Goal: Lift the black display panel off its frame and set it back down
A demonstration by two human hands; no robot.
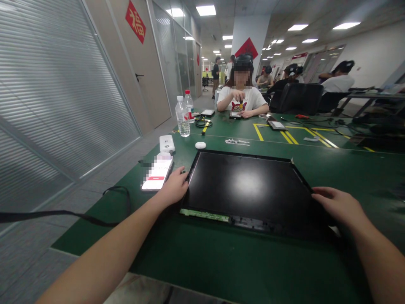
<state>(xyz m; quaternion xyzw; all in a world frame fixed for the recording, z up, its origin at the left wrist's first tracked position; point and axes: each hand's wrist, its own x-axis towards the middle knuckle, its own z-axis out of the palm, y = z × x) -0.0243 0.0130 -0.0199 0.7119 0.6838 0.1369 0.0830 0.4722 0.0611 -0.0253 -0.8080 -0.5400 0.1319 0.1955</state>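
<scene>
A large black display panel (247,190) lies in front of me on the green table, dark face up, with a green circuit strip (204,215) along its near left edge. My left hand (175,185) grips the panel's left edge, its fingers partly hidden behind the frame. On the opposite side, my right hand (338,207) is closed on the right edge, thumb on top and the other fingers largely out of sight. A lit phone (158,171) rests just left of my left hand.
Beyond the panel are a white earbud case (200,145), a white power bank (166,143), two bottles (182,118) and thin strips (237,142). Across the green table (221,261) a person (242,90) handles a small device (236,115). Cables (204,122) lie farther back.
</scene>
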